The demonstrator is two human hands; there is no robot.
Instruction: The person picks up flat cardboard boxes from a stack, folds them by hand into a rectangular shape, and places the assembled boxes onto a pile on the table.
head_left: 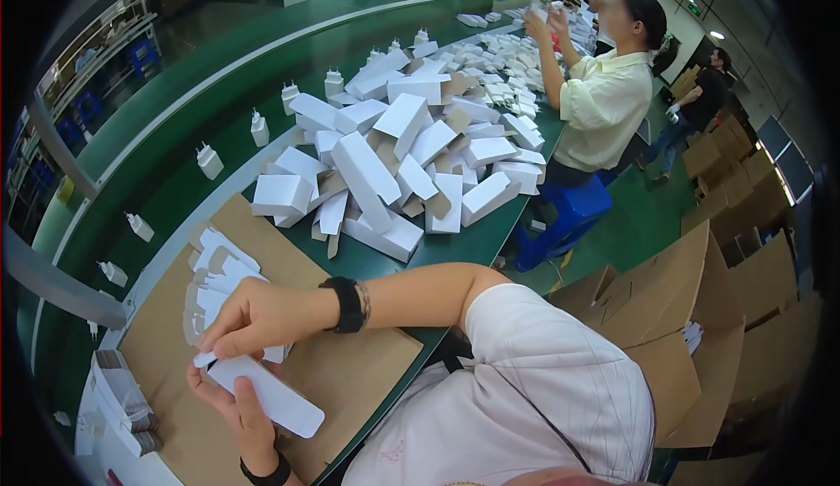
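My left hand lies palm up over a brown cardboard sheet and holds a flat white carton blank. Reaching in from the right, my right hand, with a black band on its wrist, pinches the small tab at the blank's left end. Just beyond that hand a fanned stack of flat white blanks rests on the same sheet.
A big pile of folded white boxes covers the green table ahead. Small white plug adapters stand spaced along the green belt at left. A person in a pale shirt sits on a blue stool. Brown cartons stand at right. Wrapped leaflet bundles lie at lower left.
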